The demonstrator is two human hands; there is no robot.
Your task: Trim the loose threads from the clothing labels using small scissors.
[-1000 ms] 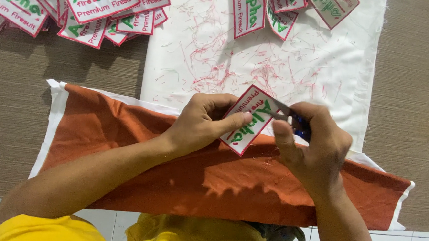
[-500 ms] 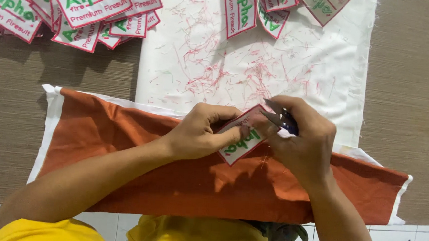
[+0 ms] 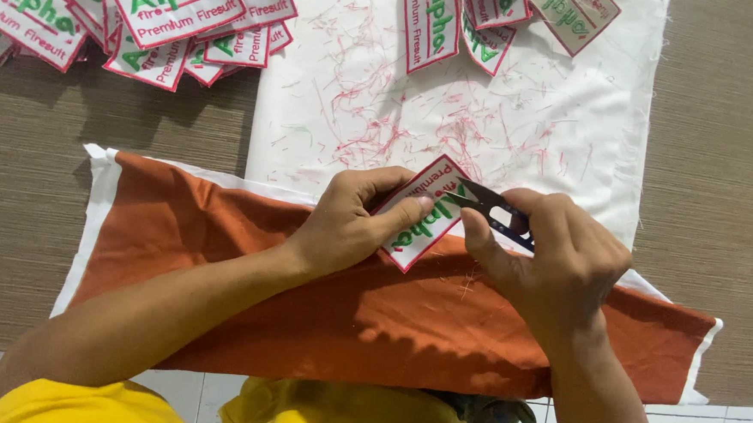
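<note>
Embroidered patch (image 3: 419,215) pinched in the left hand (image 3: 350,223) over the orange cloth (image 3: 220,238); right hand (image 3: 554,259) grips thread snips (image 3: 490,207), blades at its edge.

A long cloth (image 3: 220,255) lies across the near edge of the bench (image 3: 722,169), over the person's lap. Behind it a sheet (image 3: 569,136) is spread on the bench, scattered with thread trimmings (image 3: 372,134). A heap of patches (image 3: 137,19) sits at the far left, partly off the sheet; a smaller pile of patches (image 3: 481,24) lies on the sheet's far edge, to the right. Above the cloth's middle, the left hand (image 3: 354,223) holds a single patch (image 3: 424,214), and just right of it the right hand (image 3: 554,255) holds snips (image 3: 492,209) touching that patch's edge
</note>
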